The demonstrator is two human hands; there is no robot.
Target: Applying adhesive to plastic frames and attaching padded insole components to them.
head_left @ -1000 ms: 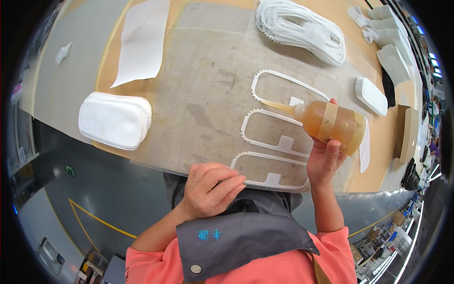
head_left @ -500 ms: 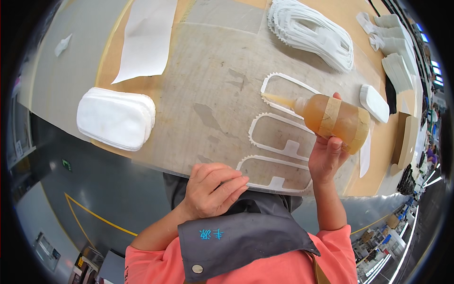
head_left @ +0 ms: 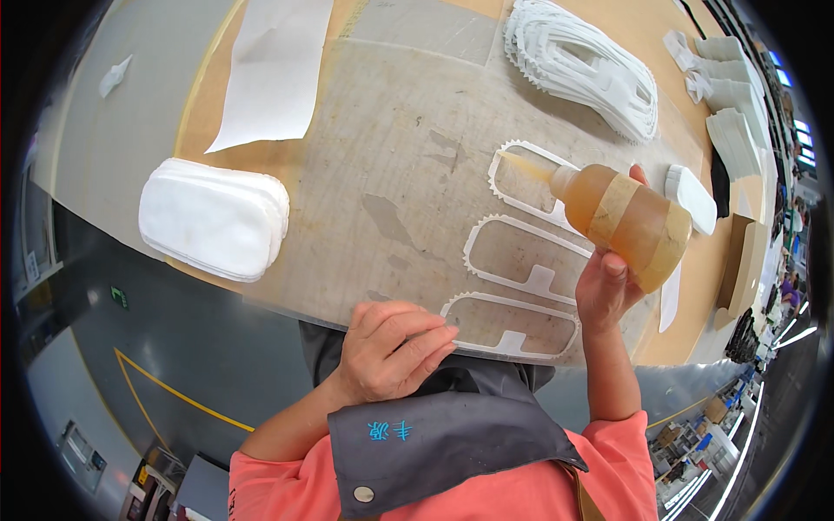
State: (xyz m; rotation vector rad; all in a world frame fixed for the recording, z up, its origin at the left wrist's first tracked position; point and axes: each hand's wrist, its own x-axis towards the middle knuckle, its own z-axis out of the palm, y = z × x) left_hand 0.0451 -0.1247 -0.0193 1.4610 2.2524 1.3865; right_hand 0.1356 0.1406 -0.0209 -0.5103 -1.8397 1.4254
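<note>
My right hand is wrapped round a squeeze bottle of amber liquid, banded with tan tape. Tilted over to the left, its pale nozzle points at the left end of the farthest white cut-out frame; whether it touches is unclear. Two similar flat frames, a middle one and a near one, lie below it, each an oblong loop with a toothed edge and an inner tab. At the table's front edge, my left hand has curled fingers beside the near frame's left end; its thumb is hidden.
A thick stack of white toothed frames lies at the far side. Left are a pile of white oblong pads and a white sheet. Another pad stack and an open cardboard box stand right.
The bottle in my right hand has shifted slightly right and nearer, its nozzle still by the farthest frame's left end. My left hand has kept its place. The view has shifted a little.
</note>
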